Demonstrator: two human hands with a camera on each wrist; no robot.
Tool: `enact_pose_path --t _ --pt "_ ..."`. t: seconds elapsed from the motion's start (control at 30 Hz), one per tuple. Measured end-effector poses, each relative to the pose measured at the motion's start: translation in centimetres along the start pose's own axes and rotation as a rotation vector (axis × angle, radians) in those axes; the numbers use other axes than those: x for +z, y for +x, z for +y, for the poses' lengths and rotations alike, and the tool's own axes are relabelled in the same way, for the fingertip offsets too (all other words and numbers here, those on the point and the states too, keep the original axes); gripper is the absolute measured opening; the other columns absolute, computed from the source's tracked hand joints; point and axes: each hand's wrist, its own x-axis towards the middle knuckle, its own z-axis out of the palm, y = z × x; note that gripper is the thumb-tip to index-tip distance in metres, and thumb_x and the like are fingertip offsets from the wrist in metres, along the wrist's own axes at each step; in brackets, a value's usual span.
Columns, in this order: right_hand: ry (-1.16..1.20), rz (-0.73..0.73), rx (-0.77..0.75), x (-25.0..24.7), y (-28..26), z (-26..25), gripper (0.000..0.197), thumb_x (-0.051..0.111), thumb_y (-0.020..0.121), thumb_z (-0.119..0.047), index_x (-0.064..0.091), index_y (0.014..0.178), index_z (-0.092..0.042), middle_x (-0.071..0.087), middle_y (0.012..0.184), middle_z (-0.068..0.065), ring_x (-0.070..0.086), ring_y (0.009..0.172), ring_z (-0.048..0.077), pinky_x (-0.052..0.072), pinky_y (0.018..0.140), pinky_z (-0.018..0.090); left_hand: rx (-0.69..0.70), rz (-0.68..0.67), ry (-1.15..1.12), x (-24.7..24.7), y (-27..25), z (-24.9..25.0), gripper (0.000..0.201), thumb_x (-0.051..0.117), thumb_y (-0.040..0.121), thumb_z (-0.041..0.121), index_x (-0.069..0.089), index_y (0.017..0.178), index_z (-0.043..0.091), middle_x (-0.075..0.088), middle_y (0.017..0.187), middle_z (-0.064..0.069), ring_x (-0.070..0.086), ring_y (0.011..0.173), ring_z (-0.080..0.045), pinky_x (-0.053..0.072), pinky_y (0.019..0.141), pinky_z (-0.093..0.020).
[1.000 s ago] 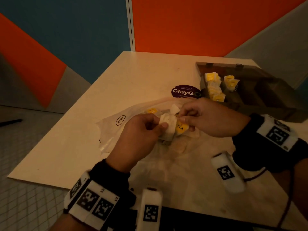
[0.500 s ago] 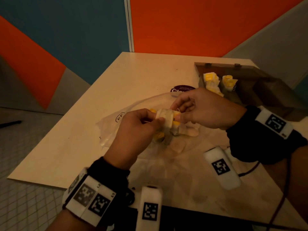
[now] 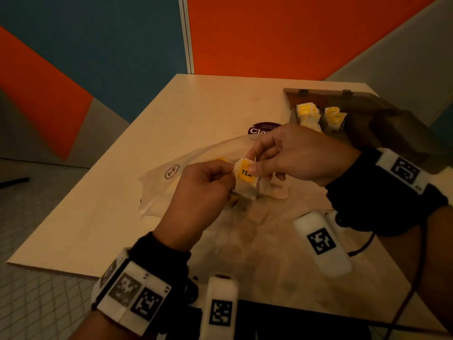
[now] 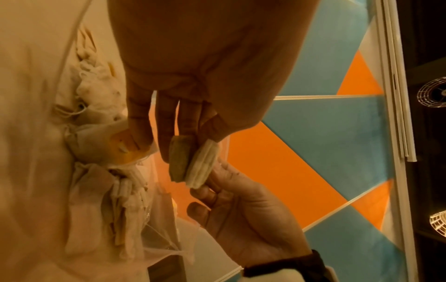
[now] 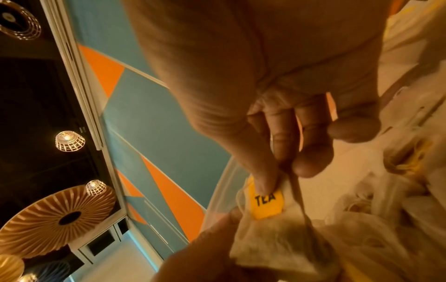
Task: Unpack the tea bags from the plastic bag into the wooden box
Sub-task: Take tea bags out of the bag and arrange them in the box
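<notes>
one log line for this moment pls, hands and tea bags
left hand: pinches white tea bag stack with yellow TEA tag | right hand: pinches same stack | clear plastic bag: on table | dark wooden box: open, some bags inside

Head view looks down over table (image 3: 122, 192); both wrist views close, angled upward, sharing pinched tea bag (image 3: 245, 179).

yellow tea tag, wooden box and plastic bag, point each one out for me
yellow tea tag (image 3: 245, 172): head view, on the printed yellow face, pinched by both hands.
wooden box (image 3: 382, 123): head view, on its dark wooden body at the table's far right.
plastic bag (image 3: 161, 182): head view, on its clear film near the oval mark.
</notes>
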Motion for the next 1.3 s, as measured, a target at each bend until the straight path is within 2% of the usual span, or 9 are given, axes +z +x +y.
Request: enact_pose_path --t 0.1,0.2,0.33,0.4,0.5,0.67,0.77,1.03,1.3 --pt "0.01 0.049 -0.003 0.4 0.1 0.0 0.009 0.077 0.079 -0.007 0.072 0.087 -0.006 0.069 0.064 0.004 0.06 0.052 0.01 0.041 0.042 0.014 -0.034 0.01 -0.065 0.0 0.1 0.2 0.023 0.056 0.092 0.011 0.076 0.083 0.005 0.069 0.093 -0.027 0.062 0.078 -0.032 0.051 0.067 -0.034" --pt "0.008 0.08 -0.023 0.8 0.2 -0.1 0.012 0.077 0.079 -0.009 0.07 0.086 -0.004 0.068 0.065 0.007 0.058 0.049 0.009 0.04 0.041 0.015 -0.032 0.014 -0.067 0.1 -0.1 0.2 0.025 0.064 0.089 0.025 0.076 0.085 0.004 0.071 0.088 -0.023 0.064 0.075 -0.028 0.052 0.067 -0.036" --pt "-0.175 0.111 -0.032 0.7 0.3 1.1 0.012 0.079 0.076 -0.012 0.072 0.086 -0.011 0.071 0.077 0.007 0.062 0.062 0.013 0.052 0.057 0.03 -0.006 0.096 -0.026 0.1 0.4 -0.7 0.014 0.069 0.085 0.009 0.071 0.075 -0.002 0.072 0.075 -0.023 0.063 0.067 -0.028 0.055 0.071 -0.052" --pt "-0.436 -0.022 -0.043 0.7 0.1 1.9 0.013 0.078 0.075 -0.018 0.074 0.088 -0.021 0.072 0.087 -0.003 0.064 0.075 0.009 0.055 0.07 0.031 -0.03 0.134 -0.023 0.0 0.5 -0.9 0.016 0.069 0.084 0.007 0.068 0.07 0.002 0.069 0.066 -0.015 0.063 0.065 -0.026 0.056 0.072 -0.052" --pt "-0.687 -0.295 -0.042 1.5 -0.5 2.6 0.034 0.076 0.077 -0.025 0.069 0.11 -0.029 0.064 0.102 -0.009 0.056 0.081 0.005 0.049 0.073 0.023 -0.041 0.151 -0.026 -0.1 0.5 -0.8 0.023 0.067 0.084 0.006 0.065 0.062 0.011 0.065 0.063 -0.01 0.061 0.065 -0.024 0.056 0.07 -0.049" --pt "-0.744 -0.294 -0.08 2.5 -1.0 3.4 0.051 0.078 0.075 -0.03 0.056 0.122 -0.031 0.047 0.095 -0.018 0.046 0.078 0.0 0.041 0.067 0.015 -0.031 0.162 -0.02 -0.2 0.4 -0.9 0.014 0.066 0.085 0.007 0.066 0.072 0.002 0.067 0.079 -0.029 0.062 0.069 -0.033 0.056 0.07 -0.051" --pt "-0.75 -0.266 -0.054 2.5 -1.1 3.7 0.043 0.076 0.078 -0.03 0.06 0.118 -0.029 0.054 0.105 -0.008 0.051 0.088 0.007 0.046 0.075 0.021 -0.029 0.169 -0.009 -0.3 0.5 -1.0 0.016 0.066 0.085 0.009 0.065 0.07 0.005 0.067 0.082 -0.029 0.063 0.07 -0.035 0.056 0.069 -0.051" --pt "-0.729 -0.237 -0.129 2.5 -1.0 4.1 0.013 0.068 0.087 -0.021 0.071 0.1 -0.023 0.058 0.087 -0.015 0.051 0.079 0.002 0.037 0.064 0.006 -0.059 0.17 -0.022 -0.2 0.4 -1.0 0.021 0.066 0.085 0.009 0.062 0.065 0.012 0.067 0.085 -0.03 0.065 0.084 -0.047 0.056 0.069 -0.048" --pt "-0.588 -0.255 -0.142 1.6 -0.9 4.5 0.005 0.067 0.087 -0.023 0.072 0.089 -0.022 0.066 0.09 -0.011 0.059 0.08 0.003 0.048 0.073 0.019 -0.063 0.173 -0.046 -0.4 0.4 -1.1 0.02 0.065 0.086 0.01 0.061 0.066 0.013 0.069 0.086 -0.027 0.065 0.088 -0.044 0.056 0.072 -0.048"
